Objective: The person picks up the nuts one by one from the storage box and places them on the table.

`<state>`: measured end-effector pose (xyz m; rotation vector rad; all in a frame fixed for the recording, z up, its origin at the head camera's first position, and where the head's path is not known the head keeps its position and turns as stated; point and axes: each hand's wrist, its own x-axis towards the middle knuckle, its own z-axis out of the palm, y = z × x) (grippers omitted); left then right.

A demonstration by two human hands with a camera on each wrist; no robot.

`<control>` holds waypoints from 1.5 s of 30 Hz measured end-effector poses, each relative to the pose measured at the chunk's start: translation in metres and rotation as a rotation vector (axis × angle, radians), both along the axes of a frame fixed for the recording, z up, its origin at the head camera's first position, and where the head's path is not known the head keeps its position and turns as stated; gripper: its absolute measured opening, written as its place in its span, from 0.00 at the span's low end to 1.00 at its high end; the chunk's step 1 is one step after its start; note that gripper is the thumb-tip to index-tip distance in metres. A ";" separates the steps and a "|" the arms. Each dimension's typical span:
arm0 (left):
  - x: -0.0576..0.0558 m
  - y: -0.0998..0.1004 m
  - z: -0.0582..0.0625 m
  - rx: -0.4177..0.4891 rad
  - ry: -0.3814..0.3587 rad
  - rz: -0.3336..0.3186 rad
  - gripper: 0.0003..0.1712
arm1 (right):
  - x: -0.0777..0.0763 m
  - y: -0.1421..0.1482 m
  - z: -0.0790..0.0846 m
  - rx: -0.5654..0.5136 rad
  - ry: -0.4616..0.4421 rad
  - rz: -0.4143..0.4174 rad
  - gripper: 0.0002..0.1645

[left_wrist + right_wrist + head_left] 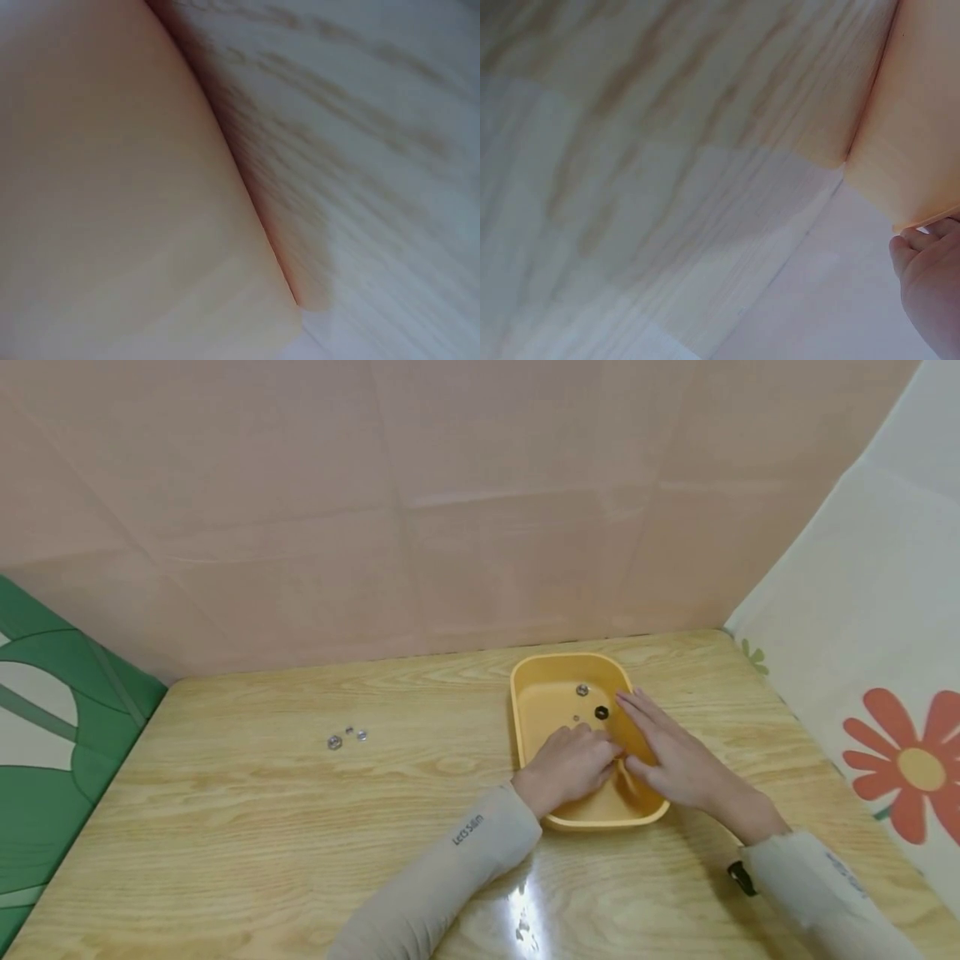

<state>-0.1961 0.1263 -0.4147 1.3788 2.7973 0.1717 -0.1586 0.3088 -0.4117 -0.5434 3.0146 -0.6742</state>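
Note:
A yellow rectangular tray [530,727] stands on the right part of the table. My left hand [573,764] reaches over its near left side, fingers bent down inside; the fingertips are mostly hidden, and I cannot tell whether they pinch anything. Along the tray's right rim lies my right hand [678,764], fingers straight and thumb towards the inside. The right wrist view has the right hand's fingers [922,244] at the rim. Beyond the left hand, the tray floor holds a silver hex nut [582,690], a black nut [602,712] and a tiny nut [576,717].
Left of the tray, a larger silver nut [334,742] lies on the wooden table [247,827] beside two smaller nuts, one at the back [349,729] and one to the right [362,735]. A pinkish covering [405,527] rises behind the table's far edge.

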 end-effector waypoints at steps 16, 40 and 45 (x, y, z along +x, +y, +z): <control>0.000 -0.001 -0.001 -0.001 -0.006 0.048 0.12 | 0.002 -0.003 0.002 -0.001 0.008 -0.006 0.46; 0.002 0.000 -0.003 -0.051 0.045 0.038 0.10 | 0.001 -0.001 0.001 0.005 -0.004 -0.007 0.46; 0.001 0.000 -0.003 -0.024 0.023 0.034 0.08 | 0.001 0.000 0.000 0.005 0.001 -0.004 0.46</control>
